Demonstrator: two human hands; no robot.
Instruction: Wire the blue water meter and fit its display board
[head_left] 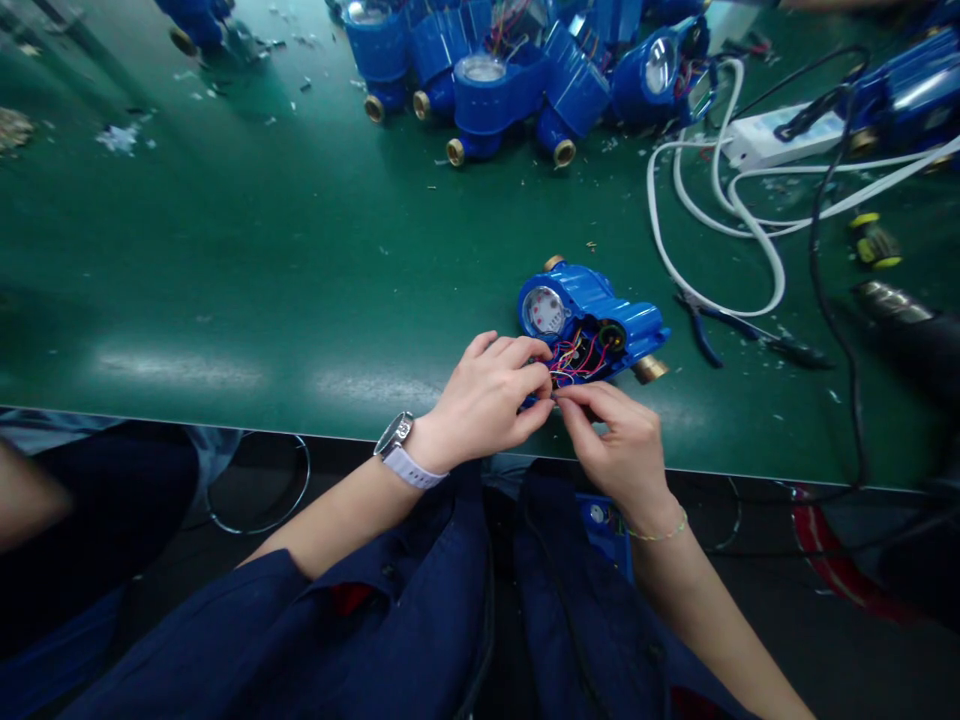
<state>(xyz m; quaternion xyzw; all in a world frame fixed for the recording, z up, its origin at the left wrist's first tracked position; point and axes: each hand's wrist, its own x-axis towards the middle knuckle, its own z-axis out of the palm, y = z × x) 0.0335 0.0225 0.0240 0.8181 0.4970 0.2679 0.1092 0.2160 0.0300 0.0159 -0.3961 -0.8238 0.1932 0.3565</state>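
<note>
A blue water meter (592, 310) with a round dial and brass ends lies on the green table (300, 270) near its front edge. Its open compartment shows a tangle of red, yellow and other thin wires (576, 360). My left hand (487, 400), with a white watch on the wrist, is closed in a pinch at the wires on the meter's near side. My right hand (619, 440), wearing a thin bracelet, pinches the same wires from the right, fingertips touching those of the left hand.
Several more blue meters (517, 70) are piled at the back of the table. White cables (720, 210) and a power strip (780, 135) lie at the right, with blue-handled pliers (742, 335), a black cable and a dark tool (907, 320). Another person's arm (30, 490) shows at left.
</note>
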